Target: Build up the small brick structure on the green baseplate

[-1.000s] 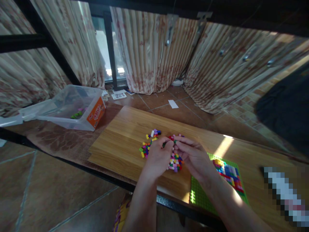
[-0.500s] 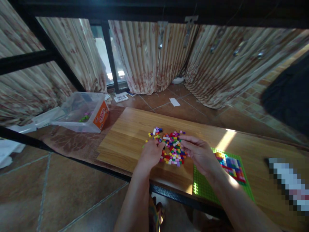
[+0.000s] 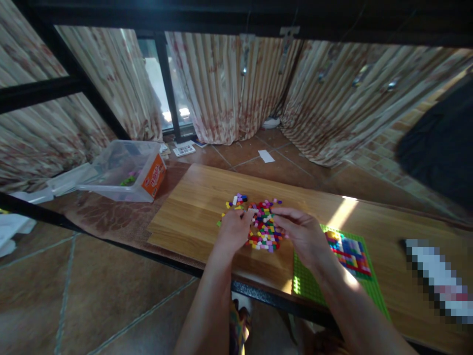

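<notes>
a left hand (image 3: 233,230) bends over the near-left side of a heap of small loose bricks (image 3: 265,235), fingers curled down, while a right hand (image 3: 302,235) comes in from the other side, thumb and fingers drawn toward each other at the heap's right edge; at this size, whether either one grips a brick cannot be told. the multicolored bricks lie scattered between the two hands, pointing every which way, with a smaller cluster straggling off beyond the left hand. beneath the right forearm, a green studded baseplate (image 3: 308,283) sits askew, carrying a patch of joined bricks (image 3: 353,259) whose long axis slants from far left to near right. all rest on a wood-grain board (image 3: 181,207), its length running from upper left to lower right, crossed by a bright strip of sunlight. past its left end, on a brown patterned cloth (image 3: 107,222), stands a clear plastic tub (image 3: 101,172) with an orange label (image 3: 153,177) and a few green and pink pieces inside. beyond, striped curtains (image 3: 221,88) hang to a brown tiled floor (image 3: 118,301), where a white card (image 3: 266,156) lies near their hems.
</notes>
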Tool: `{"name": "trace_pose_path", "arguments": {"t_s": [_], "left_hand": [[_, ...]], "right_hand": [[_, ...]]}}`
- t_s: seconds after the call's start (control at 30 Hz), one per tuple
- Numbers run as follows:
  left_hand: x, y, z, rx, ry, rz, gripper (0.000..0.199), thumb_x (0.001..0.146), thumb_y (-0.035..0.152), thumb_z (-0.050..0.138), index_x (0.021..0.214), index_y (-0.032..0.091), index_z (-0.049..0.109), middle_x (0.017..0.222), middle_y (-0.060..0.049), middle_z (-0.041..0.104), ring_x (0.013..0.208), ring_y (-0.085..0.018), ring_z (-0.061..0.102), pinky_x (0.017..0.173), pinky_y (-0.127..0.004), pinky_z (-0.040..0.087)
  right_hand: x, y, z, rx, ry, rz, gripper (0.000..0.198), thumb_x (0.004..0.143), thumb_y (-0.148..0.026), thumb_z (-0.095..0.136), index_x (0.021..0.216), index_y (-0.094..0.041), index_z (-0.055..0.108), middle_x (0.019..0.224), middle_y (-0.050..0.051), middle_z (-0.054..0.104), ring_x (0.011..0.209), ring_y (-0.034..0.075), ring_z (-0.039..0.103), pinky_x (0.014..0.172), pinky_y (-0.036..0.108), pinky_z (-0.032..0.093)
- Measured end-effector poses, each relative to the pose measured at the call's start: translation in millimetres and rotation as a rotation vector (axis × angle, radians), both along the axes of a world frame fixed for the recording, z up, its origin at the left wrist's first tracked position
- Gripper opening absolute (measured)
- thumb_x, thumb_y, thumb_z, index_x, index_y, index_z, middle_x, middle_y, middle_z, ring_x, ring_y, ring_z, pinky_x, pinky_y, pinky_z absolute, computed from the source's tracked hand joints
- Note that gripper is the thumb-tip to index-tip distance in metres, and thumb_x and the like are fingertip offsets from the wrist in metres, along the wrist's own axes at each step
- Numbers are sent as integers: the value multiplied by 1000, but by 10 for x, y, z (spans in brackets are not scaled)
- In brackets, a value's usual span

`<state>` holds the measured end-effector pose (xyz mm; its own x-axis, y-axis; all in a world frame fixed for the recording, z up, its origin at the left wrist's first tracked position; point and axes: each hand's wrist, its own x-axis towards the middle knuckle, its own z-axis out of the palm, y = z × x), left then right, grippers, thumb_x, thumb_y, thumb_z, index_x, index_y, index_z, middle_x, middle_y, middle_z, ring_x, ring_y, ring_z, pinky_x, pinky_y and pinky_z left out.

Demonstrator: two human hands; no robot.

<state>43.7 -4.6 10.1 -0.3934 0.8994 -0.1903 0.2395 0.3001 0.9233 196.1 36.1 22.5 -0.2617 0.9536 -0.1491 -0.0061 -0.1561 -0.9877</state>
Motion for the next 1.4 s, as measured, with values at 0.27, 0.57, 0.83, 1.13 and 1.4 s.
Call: {"name": "trace_pose_path", "arguments": {"t_s": [0.27,0.57,0.83,1.13,1.4], "left_hand": [[345,96,114,66,-1303,300,15,82,21,49,71,15,58,63,0,56,52,-7,52,49,-17,40],[260,36,183,236,-1573,502,17,85,13,46,70,12,55,62,-2,55,52,-6,51,49,-15,44],[87,-53,255,333,-1573,503,23,91,19,38,71,15,49,57,4,41,40,-2,34,36,-13,26],[64,-57,285,314,-1528,507,21,89,17,40,70,14,49,58,3,42,41,-2,35,36,-13,26],[76,-83,269,306,-1519,493,19,88,17,42,71,14,50,58,3,43,41,-2,36,37,-13,27]], "right_hand": [[-235,-116,410,460,-342,291,23,77,-16,57,91,-26,72,86,0,72,77,15,65,72,29,49],[-92,-30,451,544,-404,129,19,80,-26,58,92,-24,72,88,4,72,79,18,65,74,33,50],[-19,211,-183,510,-816,44,21,82,-28,52,86,-22,72,86,4,71,75,18,64,71,31,46],[-72,270,-320,494,-1004,129,19,80,-30,55,84,-24,72,86,5,71,76,19,64,66,29,42],[13,299,-350,536,-1028,123,22,80,-24,52,89,-23,72,87,5,71,76,18,63,67,28,43]]}}
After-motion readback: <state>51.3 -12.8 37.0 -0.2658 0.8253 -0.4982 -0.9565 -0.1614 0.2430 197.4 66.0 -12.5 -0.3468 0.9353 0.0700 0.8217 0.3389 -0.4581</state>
